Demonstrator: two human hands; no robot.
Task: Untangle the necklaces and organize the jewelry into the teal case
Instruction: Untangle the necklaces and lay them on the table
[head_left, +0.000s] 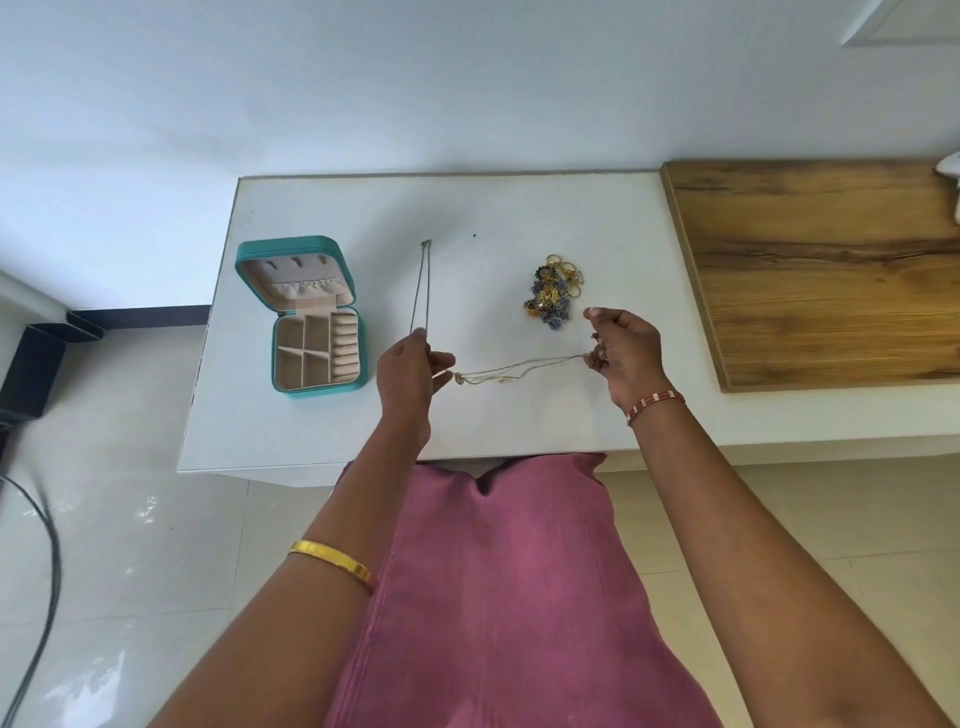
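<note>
White table (519, 218), wooden board (831, 270), black cable (49, 545)

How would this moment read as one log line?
left hand: pinches silver chain | right hand: pinches tangled chains | teal case: open | jewelry pile: untouched

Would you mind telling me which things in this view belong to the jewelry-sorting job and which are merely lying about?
Part of the job:
- open teal case
- silver chain, gripped by the left hand
- tangled chains, stretched between the left hand and the right hand
- pile of rings and trinkets

Lying about:
- wooden board
- black cable on the floor
</note>
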